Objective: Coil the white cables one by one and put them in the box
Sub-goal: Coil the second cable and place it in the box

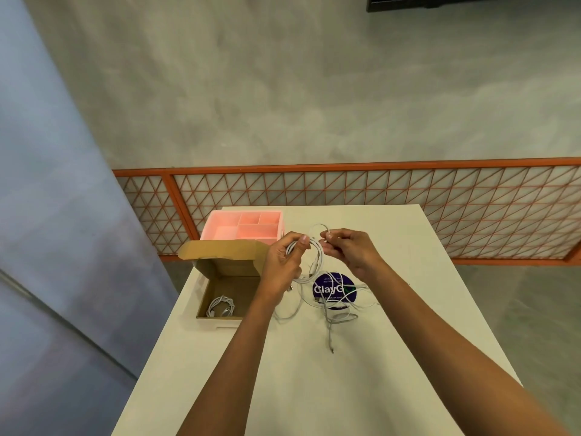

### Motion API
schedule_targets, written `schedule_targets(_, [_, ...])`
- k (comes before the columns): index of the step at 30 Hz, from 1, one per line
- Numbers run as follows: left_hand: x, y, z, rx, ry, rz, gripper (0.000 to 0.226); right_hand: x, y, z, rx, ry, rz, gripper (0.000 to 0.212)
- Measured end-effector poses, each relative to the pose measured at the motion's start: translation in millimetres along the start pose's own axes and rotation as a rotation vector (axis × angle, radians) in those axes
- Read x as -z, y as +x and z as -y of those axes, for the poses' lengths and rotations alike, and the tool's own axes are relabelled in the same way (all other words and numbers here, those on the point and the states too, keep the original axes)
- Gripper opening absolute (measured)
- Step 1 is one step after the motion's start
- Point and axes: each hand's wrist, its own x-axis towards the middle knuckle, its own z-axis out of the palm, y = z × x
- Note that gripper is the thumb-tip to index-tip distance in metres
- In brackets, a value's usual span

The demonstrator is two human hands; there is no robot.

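1. White cable (317, 259) is held above the surface (314, 372), partly wound. Several loops hang from the left hand (283, 262), and the tail runs up to the right hand (349, 251).
2. Left fingers (294, 239) curl round the loops, thumb on top. Right fingers (328, 236) pinch the free end.
3. Done: one coiled cable (221, 306) lies in the open box (242, 294), left of the hands.
4. Left: finish this coil and box it, then the loose cables (341, 313) tangled on the surface over a purple sticker (327, 289). Count unclear, looks like two or more.
5. Judgement: early to mid task.
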Motion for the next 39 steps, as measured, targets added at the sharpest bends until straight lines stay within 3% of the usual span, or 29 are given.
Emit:
schedule_targets(3, [-3, -1, 3, 0.038, -0.006, 0.002, 0.018, -3, 0, 0, -0.042, 0.098, -0.042, 0.023])
schedule_targets(6, [-2, 1, 4, 0.039, -0.056, -0.013, 0.018, -6, 0, 1, -0.093, 0.038, -0.049, 0.022])
schedule_targets(12, [7, 10, 9, 0.046, -0.031, -0.098, 0.010, -3, -6, -4, -0.189, -0.272, 0.129, 0.019])
schedule_targets(20, [19, 11, 10, 0.092, -0.029, 0.065, 0.015, 0, -3, -4, -0.179, -0.099, 0.161, 0.019])
schedule_targets(23, [18, 11, 13, 0.082, -0.031, 0.039, 0.023, -1, -2, -3, -0.203, -0.186, 0.244, 0.017])
schedule_targets(31, [13, 13, 16, -0.024, 0.160, -0.048, 0.016, -6, -6, -1, -0.209, -0.301, 0.383, 0.025])
schedule_targets(35, [12, 14, 18, -0.034, 0.158, -0.052, 0.015, -5, -7, 9, -0.145, -0.525, 0.413, 0.025])
schedule_targets(39, [11, 15, 27, -0.029, 0.201, -0.119, 0.016, -11, -8, 19, -0.055, -0.800, 0.323, 0.023])
